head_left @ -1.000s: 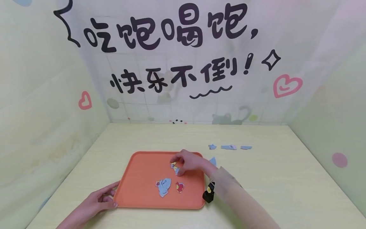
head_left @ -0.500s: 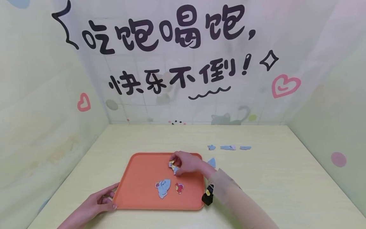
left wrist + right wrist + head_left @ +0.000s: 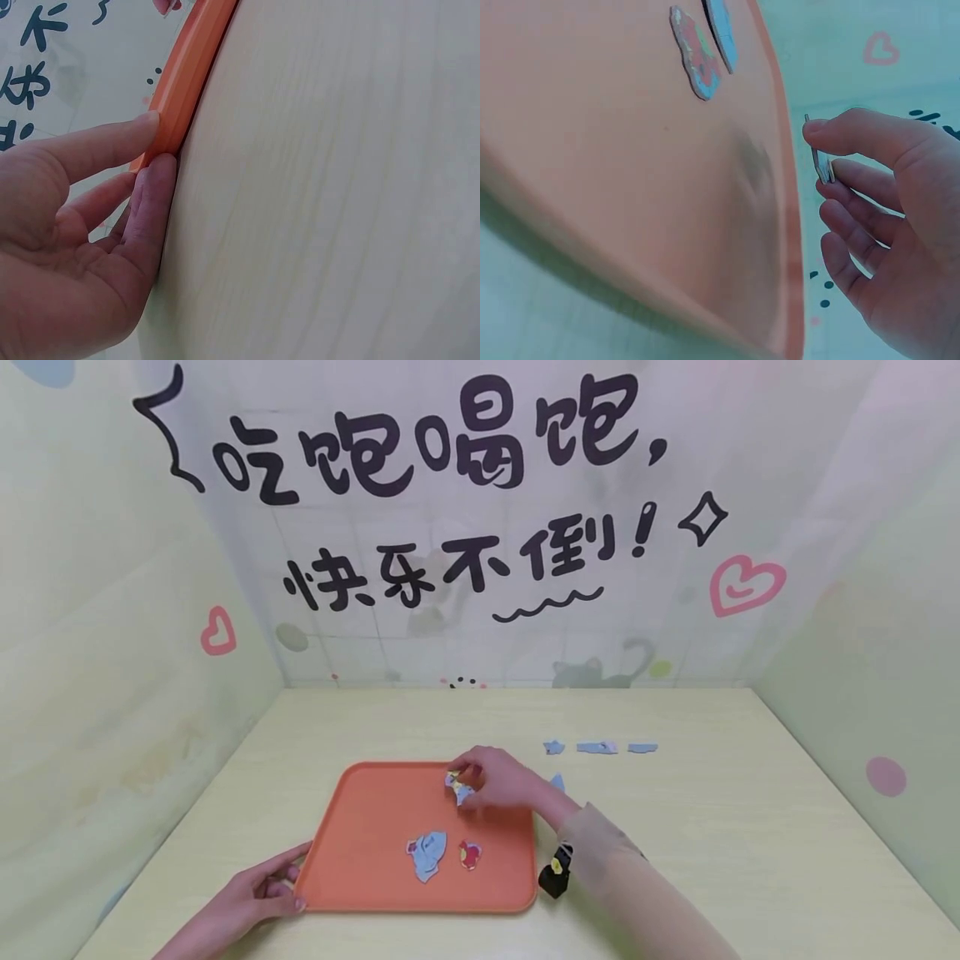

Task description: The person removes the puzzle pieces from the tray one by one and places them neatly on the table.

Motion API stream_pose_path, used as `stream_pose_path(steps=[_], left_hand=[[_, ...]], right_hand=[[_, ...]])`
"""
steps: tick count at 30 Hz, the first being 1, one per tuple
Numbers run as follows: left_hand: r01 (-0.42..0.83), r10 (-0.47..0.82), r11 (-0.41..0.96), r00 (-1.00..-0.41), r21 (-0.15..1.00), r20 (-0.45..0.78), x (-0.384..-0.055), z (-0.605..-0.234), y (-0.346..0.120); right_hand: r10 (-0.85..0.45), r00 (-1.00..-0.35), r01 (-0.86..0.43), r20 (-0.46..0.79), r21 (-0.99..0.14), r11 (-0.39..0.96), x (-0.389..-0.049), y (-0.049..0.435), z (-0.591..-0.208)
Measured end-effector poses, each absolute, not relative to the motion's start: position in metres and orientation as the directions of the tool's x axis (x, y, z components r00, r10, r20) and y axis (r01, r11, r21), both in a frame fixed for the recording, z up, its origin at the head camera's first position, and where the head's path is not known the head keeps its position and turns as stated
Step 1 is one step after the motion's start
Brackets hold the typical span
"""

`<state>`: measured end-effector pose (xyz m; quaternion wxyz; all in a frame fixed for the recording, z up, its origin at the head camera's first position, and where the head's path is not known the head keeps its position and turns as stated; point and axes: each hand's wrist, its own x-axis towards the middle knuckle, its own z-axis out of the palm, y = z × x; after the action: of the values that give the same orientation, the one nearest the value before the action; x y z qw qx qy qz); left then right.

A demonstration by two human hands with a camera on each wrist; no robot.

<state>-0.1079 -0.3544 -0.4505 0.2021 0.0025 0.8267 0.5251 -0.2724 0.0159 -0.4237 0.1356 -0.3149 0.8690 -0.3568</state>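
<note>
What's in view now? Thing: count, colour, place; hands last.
Tray: 1, orange, on table
Table: 1, pale wood, under tray
Large piece: one or several joined, mostly blue, on tray
Small piece: 1, mostly red, on tray
Held piece: 1, multicoloured, over tray
Row pieces: 3, mostly blue, table beyond tray
Side piece: 1, blue, right of tray, partly hidden
Walls: 3, pale, back and sides
Lettering: 2 rows, black, back wall
Black item: 1, yellow-marked, near tray's right edge
Sleeve: 1, beige, right arm
Left hand: 1, bare, gripping tray's near left corner
Right hand: 1, bare, pinching held piece
</note>
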Motion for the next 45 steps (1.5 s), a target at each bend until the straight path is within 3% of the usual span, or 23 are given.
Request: stream_pose_path(steps=[11,20,27,45], left_hand=[[-0.161,0.28,0.436,-0.911,0.886,-0.303,-0.105,-0.455,-0.356],[-0.137,0.249,0.501,-0.923,0.855,-0.293,-0.106,-0.456,-0.356],[-0.126,0.303,0.439,-0.911,0.89,-0.279,-0.107,-0.456,-0.357],[-0.121,0.311,0.427,-0.911,0.896,-0.272,-0.11,-0.454,-0.358]], right_hand=[[-0.57,-0.819,-0.438,0.07,-0.718,0.541,-0.272,0.05,-0.425],[-0.534,-0.824,-0.501,0.19,-0.683,0.531,-0.27,0.082,-0.414],[-0.504,-0.825,-0.527,0.258,-0.675,0.517,-0.27,0.107,-0.41],[-0.397,-0.88,-0.461,0.261,-0.67,0.582,-0.268,0.164,-0.423]])
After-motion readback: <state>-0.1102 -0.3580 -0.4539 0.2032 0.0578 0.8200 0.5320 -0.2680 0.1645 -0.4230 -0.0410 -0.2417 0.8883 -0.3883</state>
